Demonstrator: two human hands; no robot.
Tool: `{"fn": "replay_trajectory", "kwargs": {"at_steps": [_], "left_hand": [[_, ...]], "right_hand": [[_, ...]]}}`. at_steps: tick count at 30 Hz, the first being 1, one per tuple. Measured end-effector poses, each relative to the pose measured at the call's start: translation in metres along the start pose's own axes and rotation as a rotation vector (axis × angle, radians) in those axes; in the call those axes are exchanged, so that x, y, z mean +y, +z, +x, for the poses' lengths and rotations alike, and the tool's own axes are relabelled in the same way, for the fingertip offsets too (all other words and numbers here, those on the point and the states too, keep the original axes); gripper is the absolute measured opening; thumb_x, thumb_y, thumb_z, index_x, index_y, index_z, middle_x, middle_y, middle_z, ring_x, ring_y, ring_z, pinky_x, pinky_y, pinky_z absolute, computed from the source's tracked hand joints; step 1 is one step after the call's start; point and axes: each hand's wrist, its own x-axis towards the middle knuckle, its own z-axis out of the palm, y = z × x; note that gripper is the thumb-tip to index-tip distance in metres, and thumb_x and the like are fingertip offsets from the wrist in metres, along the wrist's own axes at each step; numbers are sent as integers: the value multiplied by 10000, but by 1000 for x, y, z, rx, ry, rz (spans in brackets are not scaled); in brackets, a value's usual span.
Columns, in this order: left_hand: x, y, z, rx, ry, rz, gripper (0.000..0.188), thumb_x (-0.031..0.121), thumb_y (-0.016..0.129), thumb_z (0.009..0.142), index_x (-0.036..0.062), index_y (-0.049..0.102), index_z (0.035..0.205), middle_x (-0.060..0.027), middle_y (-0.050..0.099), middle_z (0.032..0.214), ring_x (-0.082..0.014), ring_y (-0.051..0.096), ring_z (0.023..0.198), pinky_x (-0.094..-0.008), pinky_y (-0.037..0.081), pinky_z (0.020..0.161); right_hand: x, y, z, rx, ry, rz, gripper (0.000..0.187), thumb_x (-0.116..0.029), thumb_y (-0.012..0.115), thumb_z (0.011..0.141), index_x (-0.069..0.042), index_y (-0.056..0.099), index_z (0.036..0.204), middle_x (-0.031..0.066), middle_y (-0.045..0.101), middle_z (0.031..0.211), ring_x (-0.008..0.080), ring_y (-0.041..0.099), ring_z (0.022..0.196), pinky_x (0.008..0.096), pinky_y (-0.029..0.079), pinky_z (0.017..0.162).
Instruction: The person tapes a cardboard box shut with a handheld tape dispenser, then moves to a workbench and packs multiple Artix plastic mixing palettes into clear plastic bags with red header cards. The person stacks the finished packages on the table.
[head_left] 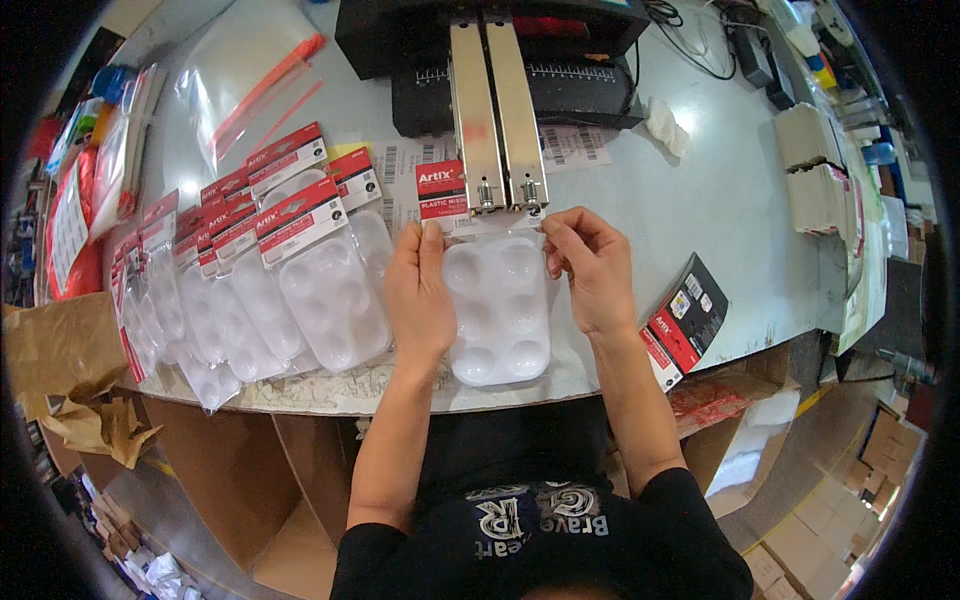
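Observation:
A white plastic paint palette (498,310) with round wells lies at the table's front edge, in what looks like a clear bag. Across its top sits a red and white header card (440,190), partly hidden beneath the two long metal arms (497,120) of a black stapling machine. My left hand (420,295) is closed at the card's lower left corner, thumb on top. At the opposite corner, my right hand (597,275) pinches the card's edge between thumb and curled fingers. Bagged palettes with header cards (325,290) overlap in a pile to the left.
Loose header cards (688,315) lie right of my right arm. Clear bags with an orange-red strip (255,85) are at the back left. Card stacks (812,170) stand at the far right, below cables (700,40). Open cardboard boxes (220,470) sit under the table edge.

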Motion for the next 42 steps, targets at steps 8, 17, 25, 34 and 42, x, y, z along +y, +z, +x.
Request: {"fn": "replay_trajectory", "kwargs": {"at_steps": [8, 17, 25, 34, 42], "left_hand": [[3, -3, 0, 3, -76, 63, 303, 240, 444, 997, 11, 472, 799, -23, 474, 700, -90, 392, 682, -245, 360, 634], [-9, 6, 3, 16, -3, -16, 315, 266, 447, 994, 26, 466, 791, -6, 450, 696, -98, 384, 681, -248, 355, 633], [0, -17, -35, -80, -180, 260, 277, 288, 548, 938, 11, 531, 952, -112, 613, 829, -185, 574, 810, -337, 444, 741], [25, -135, -12, 248, 69, 295, 605, 320, 733, 789, -68, 450, 1158, -237, 566, 1094, -383, 555, 1038, -415, 443, 884], [-5, -138, 3, 112, 200, 819, 866, 383, 750, 749, -132, 317, 1294, -306, 419, 1264, -427, 421, 1191, -442, 376, 998]], "right_hand": [[-3, 3, -7, 53, 42, -71, 98, -81, 620, 865, 6, 620, 821, 27, 582, 685, 71, 497, 571, 229, 400, 532], [8, -3, 1, 34, 11, -3, 118, -104, 637, 860, 10, 627, 832, 22, 577, 683, 77, 501, 577, 229, 404, 541], [-5, -4, -15, -83, 106, -187, 136, -125, 618, 870, 3, 621, 825, 19, 571, 693, 85, 491, 608, 234, 401, 569], [35, 69, -14, -293, -75, -636, 463, -353, 570, 923, 44, 546, 1159, 105, 621, 988, 176, 565, 953, 295, 454, 827], [43, 129, 23, -322, 98, -779, 492, -366, 639, 877, 53, 577, 1127, 106, 649, 951, 167, 580, 819, 289, 469, 733]]}}
